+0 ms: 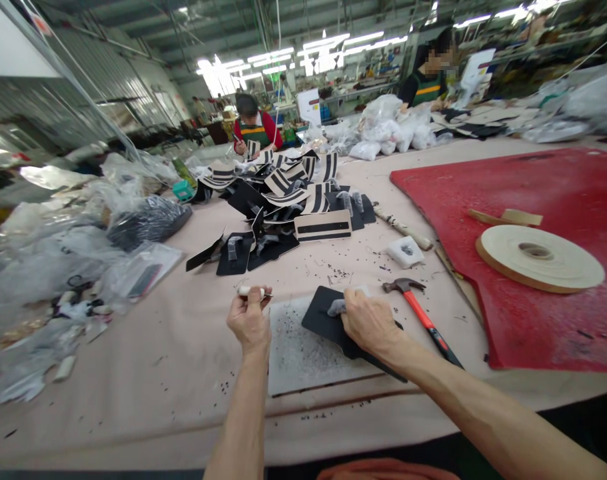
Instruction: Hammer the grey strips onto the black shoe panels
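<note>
My left hand point(249, 321) pinches a small white-handled tool point(245, 291); a thin dark tip shows past the fingers, and its exact kind is unclear. My right hand point(369, 320) is closed on a black panel point(319, 316) with rounded corners, near a plastic-wrapped piece point(336, 307) on its face. The panel is tilted over a pale flat board point(296, 363) strewn with tiny dark bits. A claw hammer point(419, 313) with a red and black handle lies right of the panel. My right fingertips are partly hidden.
Beyond my hands lies a heap of black and beige striped panels point(323, 225). A white block point(406, 252) and a rod point(403, 227) sit near a red sheet point(523, 333) bearing a tape roll point(573, 257). Plastic bags point(63, 260) crowd the left. Two people work at the far side.
</note>
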### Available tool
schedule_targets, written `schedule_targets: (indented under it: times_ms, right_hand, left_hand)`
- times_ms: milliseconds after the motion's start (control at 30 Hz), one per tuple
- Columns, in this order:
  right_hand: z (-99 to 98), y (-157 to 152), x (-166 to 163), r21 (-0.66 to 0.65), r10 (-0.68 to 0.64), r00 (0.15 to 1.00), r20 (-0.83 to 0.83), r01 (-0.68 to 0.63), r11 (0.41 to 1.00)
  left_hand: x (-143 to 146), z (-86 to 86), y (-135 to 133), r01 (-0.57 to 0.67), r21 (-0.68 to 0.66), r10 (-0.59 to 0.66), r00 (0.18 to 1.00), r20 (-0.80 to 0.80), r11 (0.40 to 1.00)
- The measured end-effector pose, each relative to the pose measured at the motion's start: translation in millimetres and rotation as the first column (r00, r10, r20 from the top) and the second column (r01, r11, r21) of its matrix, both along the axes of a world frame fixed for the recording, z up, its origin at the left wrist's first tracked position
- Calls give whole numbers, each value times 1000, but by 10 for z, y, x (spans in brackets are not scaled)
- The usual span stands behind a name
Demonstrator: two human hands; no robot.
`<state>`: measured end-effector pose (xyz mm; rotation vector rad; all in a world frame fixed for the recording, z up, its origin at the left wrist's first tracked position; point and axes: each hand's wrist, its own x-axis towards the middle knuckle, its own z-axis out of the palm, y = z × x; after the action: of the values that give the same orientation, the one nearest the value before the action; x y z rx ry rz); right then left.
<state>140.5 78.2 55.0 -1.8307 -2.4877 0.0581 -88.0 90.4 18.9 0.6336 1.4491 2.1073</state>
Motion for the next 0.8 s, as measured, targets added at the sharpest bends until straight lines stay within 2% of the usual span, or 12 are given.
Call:
schedule_targets:
  times_ms: [100, 200, 367, 500, 667, 800]
  right_hand:
    - [-58, 23, -35, -143, -117, 990, -75, 105, 984]
    - [-225, -28, -78, -257, -182, 967, -178, 133, 957]
    - [-432, -66, -152, -249, -265, 905, -332, 187, 950]
    - [-530, -100, -246, -204, -189, 929, -319, 127, 971]
    - [-776, -250, -253, -169, -94, 965, -246, 53, 984]
    - [-854, -293, -150, -147, -28, 953, -302, -17, 989]
  left_hand:
    - [55, -11, -114, 65, -56, -67, 997, -34, 996]
    - [270, -188, -179, 197, -148, -208, 976, -69, 969]
    - [571, -459, -142, 385, -230, -413, 906, -91, 894]
    - [644, -540, -1, 421, -261, -474, 859, -192, 869]
    - [686, -679, 147, 509, -227, -539, 837, -94, 830]
    - [700, -758, 165, 530, -246, -562, 823, -79, 812]
